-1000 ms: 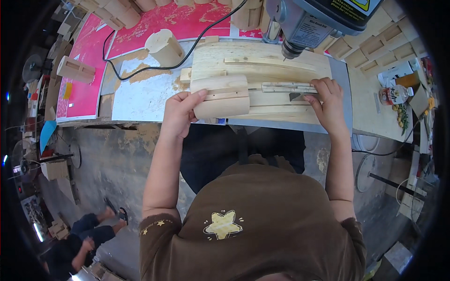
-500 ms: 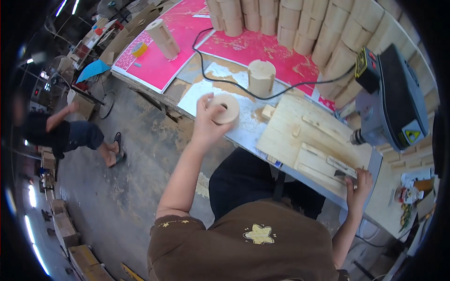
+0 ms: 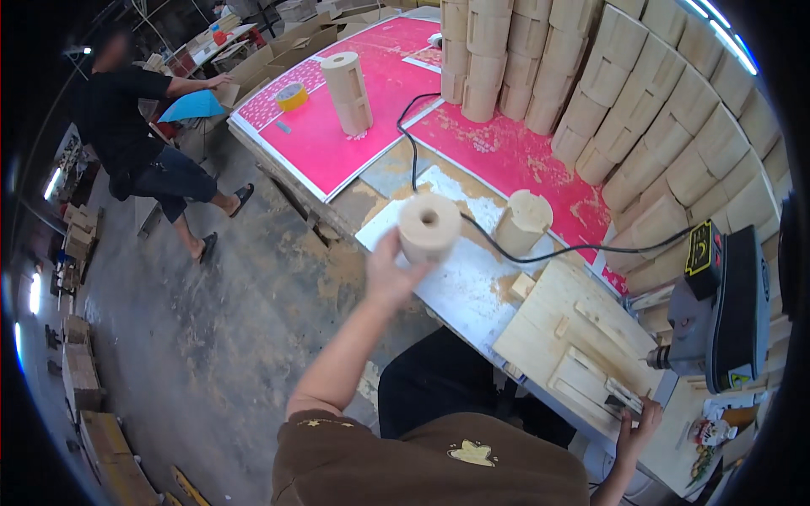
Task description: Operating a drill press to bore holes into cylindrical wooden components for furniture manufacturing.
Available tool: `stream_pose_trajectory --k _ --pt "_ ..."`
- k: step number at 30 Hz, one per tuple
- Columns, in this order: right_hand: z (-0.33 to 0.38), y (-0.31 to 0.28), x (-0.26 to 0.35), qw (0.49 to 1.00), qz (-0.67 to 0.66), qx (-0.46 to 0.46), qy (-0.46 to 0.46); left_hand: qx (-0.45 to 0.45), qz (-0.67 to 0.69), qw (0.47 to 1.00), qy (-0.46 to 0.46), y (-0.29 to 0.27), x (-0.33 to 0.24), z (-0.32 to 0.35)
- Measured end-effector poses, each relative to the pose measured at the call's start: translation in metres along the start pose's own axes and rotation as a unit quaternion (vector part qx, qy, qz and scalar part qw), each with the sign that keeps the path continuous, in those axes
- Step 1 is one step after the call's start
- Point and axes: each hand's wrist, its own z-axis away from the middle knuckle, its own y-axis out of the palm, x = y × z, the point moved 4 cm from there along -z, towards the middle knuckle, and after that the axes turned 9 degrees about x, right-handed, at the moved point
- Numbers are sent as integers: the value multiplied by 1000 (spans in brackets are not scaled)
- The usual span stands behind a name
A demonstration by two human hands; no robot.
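Observation:
My left hand (image 3: 390, 271) grips a round wooden block (image 3: 430, 232) with a hole in its top, held over the near left edge of the work surface. Beyond it stands a second wooden block (image 3: 525, 221) with notches cut in its rim. At the right, my right hand (image 3: 639, 424) pinches the end of a small metal clamp (image 3: 623, 395) on the wooden jig board (image 3: 540, 325). Low wooden strips (image 3: 601, 325) are fixed on that board. A drill press (image 3: 704, 325) stands over the board's right end, its chuck (image 3: 660, 357) above the wood.
Stacked wooden blocks (image 3: 591, 93) wall off the back and right. A black cable (image 3: 582, 249) crosses the bench. On the pink sheet (image 3: 316, 156) stand a tall two-block stack (image 3: 347, 97) and yellow tape (image 3: 292, 97). Another person (image 3: 139, 126) stands at the left by cardboard boxes (image 3: 291, 59).
My left hand has carried the block forward and to the right, toward the notched one. My right hand stays at the clamp. The other person has moved nearer the boxes, and my view has shifted.

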Motion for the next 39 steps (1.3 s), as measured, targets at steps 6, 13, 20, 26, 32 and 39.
stream_pose_trajectory --k 6,13,20,26,32,39 --pt "6 -1 -2 999 -1 -2 49 -132 -30 990 48 -94 -72 -179" --pt "3 2 0 995 7 -1 96 -265 -154 946 107 -155 -62 -328" --pt "12 2 -4 988 4 40 146 -274 -216 937 27 -168 -30 -372" --pt "19 1 -2 990 21 22 137 -248 -234 940 24 -158 -36 -363" --pt "8 -2 7 994 51 4 98 -192 -53 968 152 -61 -61 -278" --pt "-15 -3 17 995 27 4 92 225 -50 968 98 132 -48 -98"
